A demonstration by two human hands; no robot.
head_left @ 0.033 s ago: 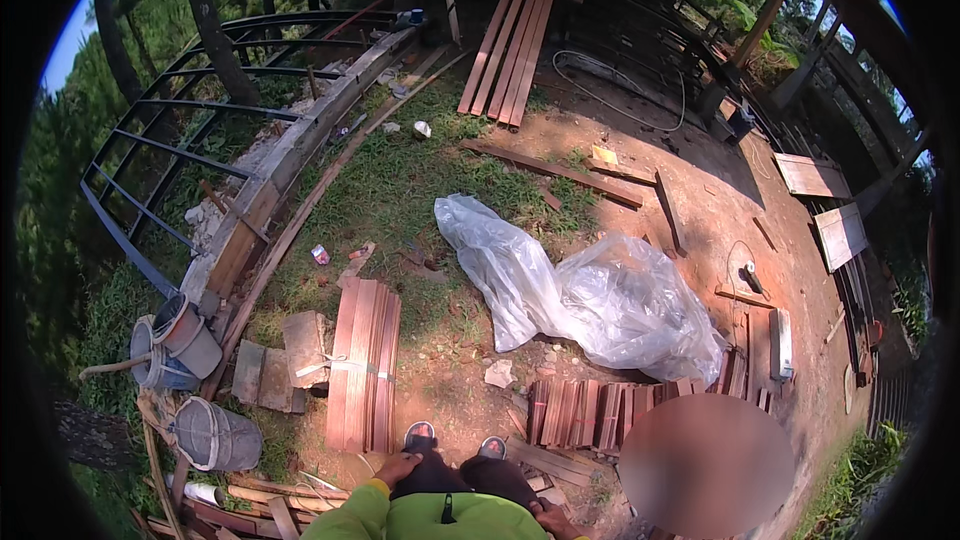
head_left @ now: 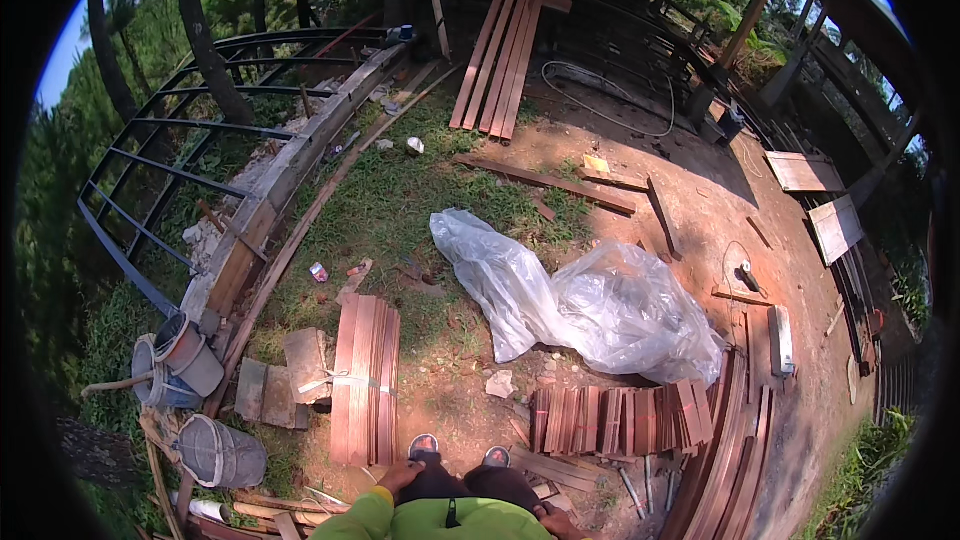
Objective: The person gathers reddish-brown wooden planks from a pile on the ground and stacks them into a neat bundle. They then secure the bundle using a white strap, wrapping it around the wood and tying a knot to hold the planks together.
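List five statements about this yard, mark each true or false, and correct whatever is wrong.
1. A pale band runs across the tied plank bundle. True.
2. The clear plastic sheet hangs from a tree. False: it lies crumpled on the ground.
3. The row of short planks lies to the right of the tied plank bundle. True.
4. The left grip holds up a hammer. False: it is down at the dark trousers, and no tool shows in it.
5. A grey bucket is left of the tied plank bundle. True.
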